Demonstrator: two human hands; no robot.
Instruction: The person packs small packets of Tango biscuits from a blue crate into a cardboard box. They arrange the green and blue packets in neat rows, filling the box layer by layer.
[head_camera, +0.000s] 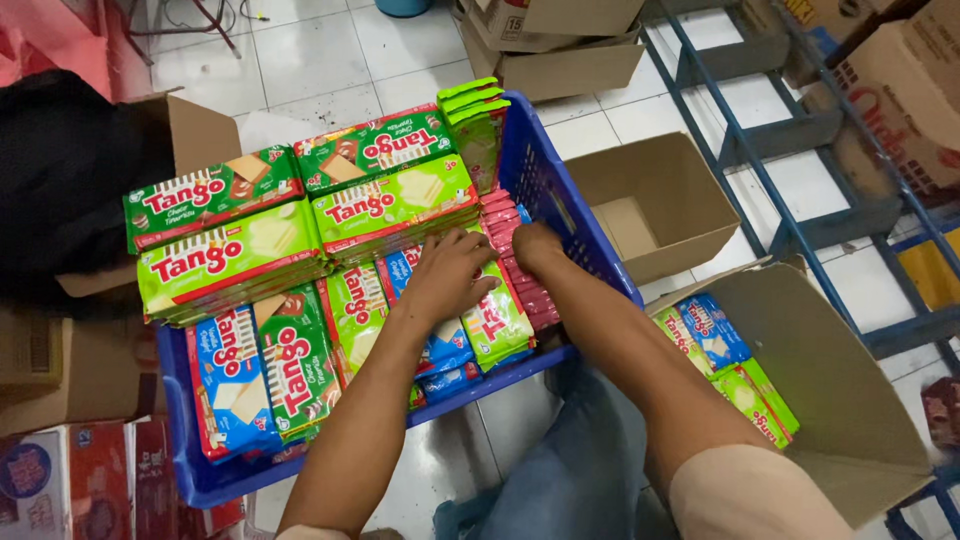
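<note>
A blue plastic basket on the floor is packed with flat wafer packs in green, light green, blue and red wrappers. My left hand lies flat, fingers spread, on the packs in the middle of the basket. My right hand presses down among the row of red packs standing on edge along the basket's right wall; its fingertips are hidden between them. Stacks of green and light green packs sit piled high at the left and back.
An open cardboard box at my right holds a few blue and green wafer packs. Another open box stands behind it. A blue metal rack with cartons lines the right side. More cartons sit at the left and back.
</note>
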